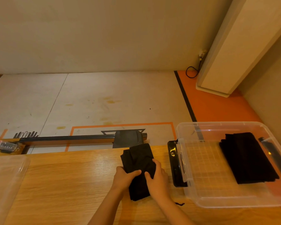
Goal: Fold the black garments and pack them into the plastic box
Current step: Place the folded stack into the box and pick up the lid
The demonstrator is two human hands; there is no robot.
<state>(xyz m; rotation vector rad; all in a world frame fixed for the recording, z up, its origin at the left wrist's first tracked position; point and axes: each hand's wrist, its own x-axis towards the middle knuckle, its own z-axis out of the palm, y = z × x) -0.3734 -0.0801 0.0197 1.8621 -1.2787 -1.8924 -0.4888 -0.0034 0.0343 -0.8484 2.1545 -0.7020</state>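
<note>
Head cam view: I've got a folded black garment point(137, 161) lying on the wooden table point(63, 184), a long narrow strip. Its long axis runs pretty much straight away from me, with the far end pointing at the table's back edge, out past my fingertips.

My left hand point(123, 177) is curled round its left edge and my right hand point(157, 176) round the right edge. Thumbs are on top, nearly meeting in the middle, so both are clamped on the cloth about halfway along.

Just right of my right fingers is the clear plastic box point(201, 202), with its black latch point(174, 163) facing them. A folded black stack point(246, 158) lies on the box's far side, also lengthwise away from me. Well left of my left fingers is a clear lid point(6, 176).
</note>
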